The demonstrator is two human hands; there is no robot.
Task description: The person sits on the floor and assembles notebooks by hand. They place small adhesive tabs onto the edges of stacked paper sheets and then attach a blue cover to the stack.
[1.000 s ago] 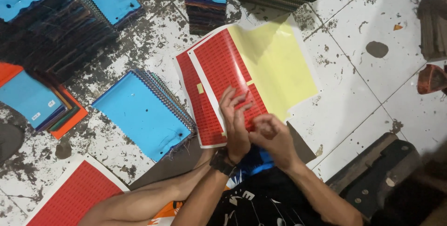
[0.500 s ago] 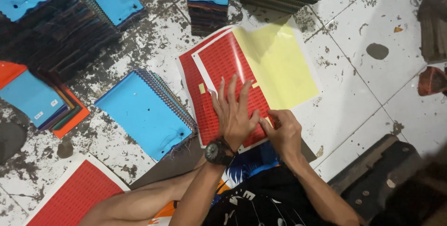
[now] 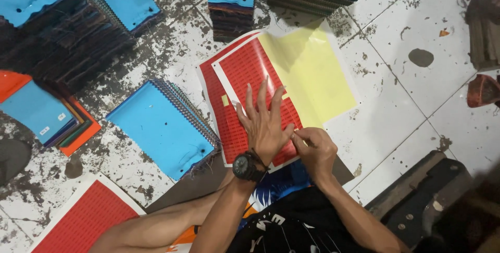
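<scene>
Left hand: the left hand (image 3: pixel 265 125) lies flat on the red sticker sheet (image 3: pixel 245 76), fingers spread and pointing away from the body, palm pressing the sheet down; its grip is released, closed on nothing. A dark wristwatch (image 3: pixel 246 167) sits on that wrist.
Right hand: the right hand (image 3: pixel 315 149) is just beside the left, touching it, with fingertips pinched together at the lower edge of the red sheet; whether they grasp a small sticker cannot be told.
Red sticker sheet: it lies on the tiled floor (image 3: pixel 396 50) in front of the person, printed with rows of small labels, and one pale label (image 3: pixel 225 100) sits near its left side.
Yellow sheet: a yellow backing sheet (image 3: pixel 312 70) lies against the red sheet's right side.
Notebook: a blue spiral notebook (image 3: pixel 159 128) lies just left of the red sheet.
Stacks: notebook stacks (image 3: pixel 232 3) stand beyond the sheets.
Second sheet: another red sheet (image 3: pixel 86 219) lies at the lower left.
</scene>
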